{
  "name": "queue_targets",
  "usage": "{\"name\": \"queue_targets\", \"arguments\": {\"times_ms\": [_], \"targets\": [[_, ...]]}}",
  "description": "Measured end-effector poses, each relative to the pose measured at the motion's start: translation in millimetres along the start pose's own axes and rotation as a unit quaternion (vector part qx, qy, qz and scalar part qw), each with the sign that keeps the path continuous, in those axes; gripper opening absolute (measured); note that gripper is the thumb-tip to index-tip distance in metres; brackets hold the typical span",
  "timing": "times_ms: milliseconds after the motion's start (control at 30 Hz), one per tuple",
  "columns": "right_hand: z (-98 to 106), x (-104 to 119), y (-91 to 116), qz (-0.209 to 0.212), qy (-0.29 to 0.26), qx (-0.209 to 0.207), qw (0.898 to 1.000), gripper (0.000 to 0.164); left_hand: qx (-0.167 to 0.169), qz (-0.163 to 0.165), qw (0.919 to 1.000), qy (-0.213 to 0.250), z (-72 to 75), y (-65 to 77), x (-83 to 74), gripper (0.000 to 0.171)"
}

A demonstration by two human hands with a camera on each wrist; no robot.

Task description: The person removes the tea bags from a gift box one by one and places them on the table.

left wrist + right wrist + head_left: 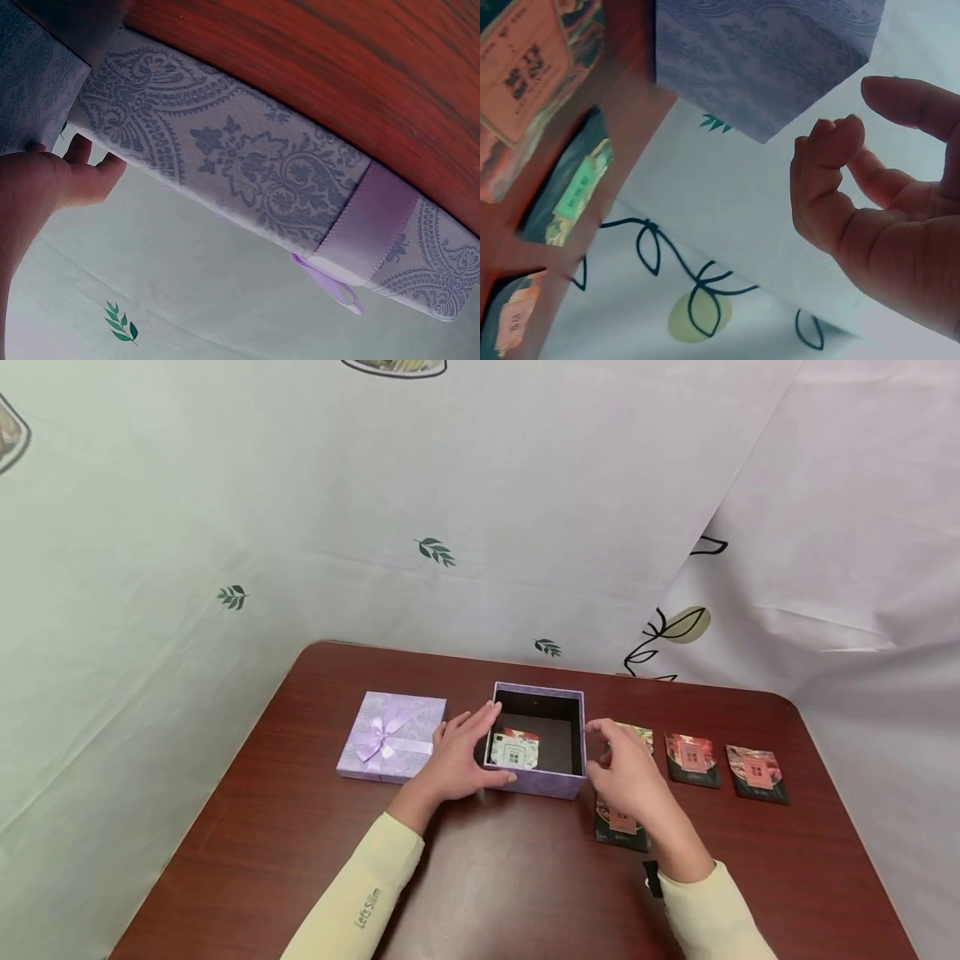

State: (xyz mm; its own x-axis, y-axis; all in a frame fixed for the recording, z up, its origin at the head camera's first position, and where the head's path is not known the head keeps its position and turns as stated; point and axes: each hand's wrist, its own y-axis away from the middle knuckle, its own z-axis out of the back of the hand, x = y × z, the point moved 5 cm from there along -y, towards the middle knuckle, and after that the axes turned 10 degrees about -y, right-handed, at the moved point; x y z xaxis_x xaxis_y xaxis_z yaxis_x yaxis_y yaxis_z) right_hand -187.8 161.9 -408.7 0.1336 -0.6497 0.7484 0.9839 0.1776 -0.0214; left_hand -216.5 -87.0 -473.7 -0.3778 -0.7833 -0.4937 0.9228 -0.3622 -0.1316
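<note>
A lilac patterned gift box [542,783], without its lid, stands on the table, dark inside. A flat packet with a white label [516,750] lies in its left part. My left hand [457,758] is at the box's left side, fingers extended along the left rim and thumb at the front left corner. By the right wall is my right hand [628,774], fingers loosely bent and thumb apart, nothing between them in the right wrist view. The matching lid [225,142] with a ribbon bow lies left of the box, close to my left fingers.
Under and beside my right forearm lies a dark packet [622,835]; a greenish packet [643,735] shows behind that hand. Two red and black packets [692,760] [757,772] lie farther right. A pale printed curtain [480,527] hangs behind the table's far edge.
</note>
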Motion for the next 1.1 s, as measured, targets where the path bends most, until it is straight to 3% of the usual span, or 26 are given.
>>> {"name": "queue_targets", "arguments": {"times_ms": [433,1100], "targets": [[-12.0,20.6,-11.2,0.027,-0.016,0.029,0.999,0.042,-0.002,-0.003,1.0,-0.009,0.2,-0.4,0.8,0.108],[-40.8,27.7,-29.3,-0.019,-0.017,0.091,0.995,0.042,0.006,0.003,0.9999,-0.011,-0.4,-0.4,2.1,0.109]]}}
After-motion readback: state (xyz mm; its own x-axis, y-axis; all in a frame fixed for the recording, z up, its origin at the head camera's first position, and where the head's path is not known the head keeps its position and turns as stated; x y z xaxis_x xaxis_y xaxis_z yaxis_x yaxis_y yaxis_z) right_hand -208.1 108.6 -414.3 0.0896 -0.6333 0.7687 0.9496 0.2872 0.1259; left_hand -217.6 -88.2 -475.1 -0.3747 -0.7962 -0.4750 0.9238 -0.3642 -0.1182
